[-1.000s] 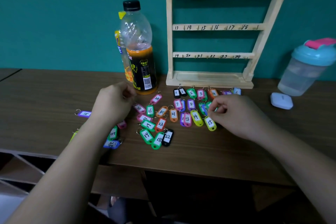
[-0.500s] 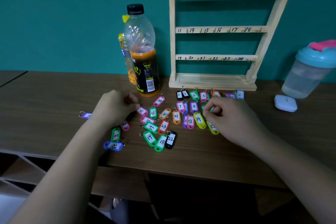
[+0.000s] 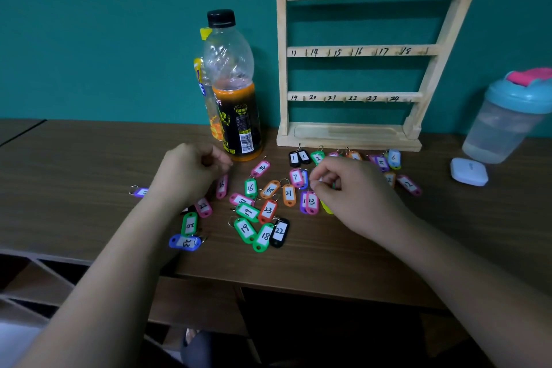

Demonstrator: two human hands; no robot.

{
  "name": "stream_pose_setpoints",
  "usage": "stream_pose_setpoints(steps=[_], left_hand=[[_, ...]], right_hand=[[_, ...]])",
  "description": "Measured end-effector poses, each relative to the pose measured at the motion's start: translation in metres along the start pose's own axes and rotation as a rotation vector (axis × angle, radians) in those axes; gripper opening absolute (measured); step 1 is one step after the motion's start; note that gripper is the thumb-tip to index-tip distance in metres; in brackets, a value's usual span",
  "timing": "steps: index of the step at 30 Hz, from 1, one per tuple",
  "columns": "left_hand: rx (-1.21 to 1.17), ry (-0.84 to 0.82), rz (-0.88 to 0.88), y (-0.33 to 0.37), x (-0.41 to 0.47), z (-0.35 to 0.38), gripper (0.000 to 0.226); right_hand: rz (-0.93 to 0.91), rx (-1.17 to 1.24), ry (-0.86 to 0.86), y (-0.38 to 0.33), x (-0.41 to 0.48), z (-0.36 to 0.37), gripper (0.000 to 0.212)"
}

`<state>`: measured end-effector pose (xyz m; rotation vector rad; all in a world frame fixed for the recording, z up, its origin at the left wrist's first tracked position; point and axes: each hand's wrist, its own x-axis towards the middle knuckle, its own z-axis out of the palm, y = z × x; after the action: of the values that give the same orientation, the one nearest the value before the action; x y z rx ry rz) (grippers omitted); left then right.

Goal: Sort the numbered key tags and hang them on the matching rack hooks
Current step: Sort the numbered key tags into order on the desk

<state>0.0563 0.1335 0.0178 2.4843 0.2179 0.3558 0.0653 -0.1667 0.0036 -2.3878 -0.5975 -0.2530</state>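
Looking down from the head view, the key tags (image 3: 268,210) lie scattered on the brown table (image 3: 74,164), in front of the wooden rack (image 3: 349,140), which stands upright at the back by the teal wall with numbers inked along its bars. The left hand (image 3: 191,172) hovers low with its fingers curled in, just beside a pink tag (image 3: 221,186) marked 16; I can't tell whether it holds anything. The right hand (image 3: 354,193) sits among the tags, fingertips pinching a green tag (image 3: 333,186), mostly hidden. A black tag (image 3: 280,231) marked 22 lies nearest the table's front edge. A half-full orange bottle (image 3: 236,116) stands left of the rack; a shaker cup (image 3: 507,119) and a small white box (image 3: 469,172) sit to the right.
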Motion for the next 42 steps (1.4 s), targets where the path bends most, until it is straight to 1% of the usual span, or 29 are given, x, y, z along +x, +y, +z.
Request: stream_pose_setpoints(steps=[3,8,14,20,24,27,29,31,35,37,40,42], left_hand=[[-0.070,0.017,0.016,0.004,-0.002,0.001,0.023],[-0.151,0.008,0.013,0.005,-0.005,0.001,0.025],[-0.201,0.030,0.019,0.004,-0.007,-0.001,0.023],[-0.188,0.040,0.021,0.001,-0.007,-0.005,0.015],[-0.168,0.040,0.026,0.000,-0.008,-0.006,0.014],[-0.166,0.044,0.026,0.002,-0.010,-0.007,0.014],[-0.162,0.043,0.024,0.004,-0.012,-0.007,0.014],[-0.166,0.048,0.027,0.006,-0.013,-0.007,0.015],[-0.191,0.087,0.059,0.015,-0.016,-0.008,0.017],[-0.213,0.105,0.088,0.024,-0.018,-0.006,0.017],[-0.281,0.084,0.136,0.043,-0.024,0.002,0.017],[-0.308,0.056,0.158,0.055,-0.029,0.010,0.017]], right_hand=[[-0.025,0.037,-0.004,-0.012,0.014,0.009,0.006],[-0.061,0.040,-0.105,-0.032,0.039,0.034,0.012],[-0.127,-0.058,-0.138,-0.050,0.063,0.051,0.018],[-0.173,-0.207,-0.119,-0.057,0.070,0.060,0.020],[-0.187,-0.272,-0.105,-0.055,0.071,0.065,0.015],[-0.199,-0.276,-0.111,-0.052,0.073,0.069,0.007],[-0.200,-0.264,-0.107,-0.050,0.074,0.071,0.003],[-0.196,-0.221,-0.119,-0.048,0.076,0.069,0.006],[-0.146,0.041,-0.112,-0.047,0.075,0.050,0.005],[-0.130,0.118,-0.081,-0.045,0.073,0.034,0.009],[-0.118,0.155,-0.047,-0.036,0.066,0.003,0.009],[-0.086,0.147,-0.055,-0.025,0.057,-0.019,0.008]])
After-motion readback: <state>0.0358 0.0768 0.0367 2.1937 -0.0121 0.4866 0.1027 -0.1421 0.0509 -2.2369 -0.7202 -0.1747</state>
